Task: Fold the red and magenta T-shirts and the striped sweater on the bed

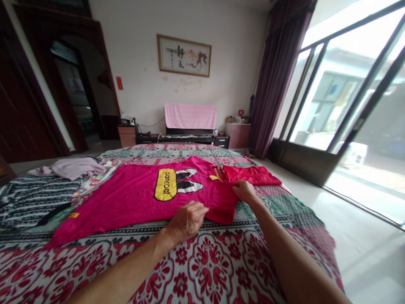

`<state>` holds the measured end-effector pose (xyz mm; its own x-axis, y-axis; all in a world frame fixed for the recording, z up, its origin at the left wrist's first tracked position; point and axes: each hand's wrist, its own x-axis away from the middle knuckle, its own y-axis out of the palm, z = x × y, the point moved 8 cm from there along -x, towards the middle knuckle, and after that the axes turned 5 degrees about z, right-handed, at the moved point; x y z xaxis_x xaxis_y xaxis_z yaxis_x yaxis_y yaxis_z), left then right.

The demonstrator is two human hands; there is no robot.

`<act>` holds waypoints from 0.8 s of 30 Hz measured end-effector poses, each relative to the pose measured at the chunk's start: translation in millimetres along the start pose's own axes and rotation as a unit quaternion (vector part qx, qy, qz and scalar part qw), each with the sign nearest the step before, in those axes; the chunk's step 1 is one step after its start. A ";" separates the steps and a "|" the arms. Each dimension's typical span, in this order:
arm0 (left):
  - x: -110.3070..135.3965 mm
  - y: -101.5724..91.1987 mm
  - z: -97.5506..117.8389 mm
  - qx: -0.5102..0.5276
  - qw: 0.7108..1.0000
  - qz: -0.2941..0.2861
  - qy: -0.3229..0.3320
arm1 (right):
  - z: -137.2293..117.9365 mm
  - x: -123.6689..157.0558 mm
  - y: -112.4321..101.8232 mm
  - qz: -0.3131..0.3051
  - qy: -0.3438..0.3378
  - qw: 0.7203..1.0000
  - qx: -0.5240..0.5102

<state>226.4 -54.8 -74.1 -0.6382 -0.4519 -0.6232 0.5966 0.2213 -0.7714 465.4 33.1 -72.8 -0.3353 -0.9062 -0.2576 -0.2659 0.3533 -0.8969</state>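
Observation:
A bright pink T-shirt lies spread sideways on the patterned bedspread. Its front carries a yellow patch with lettering and two cartoon eyes, and its neckline points to the right. My left hand is closed on the shirt's near edge, by the sleeve. At the shoulder near the collar, my right hand pinches the fabric. The near sleeve lies between the two hands. Just beyond the collar sits a folded red garment.
On the left of the bed are a black-and-white striped garment and a pale lilac cloth. A low cabinet with a pink cloth above it stands past the bed. Glass doors line the right side.

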 end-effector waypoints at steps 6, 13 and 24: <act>-0.3 -1.1 3.3 0.020 0.999 -0.016 0.021 | 0.8 1.3 -6.4 0.075 0.008 0.997 -0.008; 2.7 -4.0 -0.1 0.023 1.000 -0.011 0.003 | 6.9 3.3 -12.9 0.094 0.011 0.995 -0.020; 2.1 -3.1 -14.4 -0.001 0.998 0.002 -0.067 | 16.9 27.8 5.9 -0.274 0.102 0.953 -0.082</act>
<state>216.1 -44.0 -74.9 -0.5651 -0.5618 -0.6042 0.5983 0.2252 -0.7690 469.8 6.1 -91.4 -0.2700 -0.9069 0.3234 -0.5831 -0.1133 -0.8045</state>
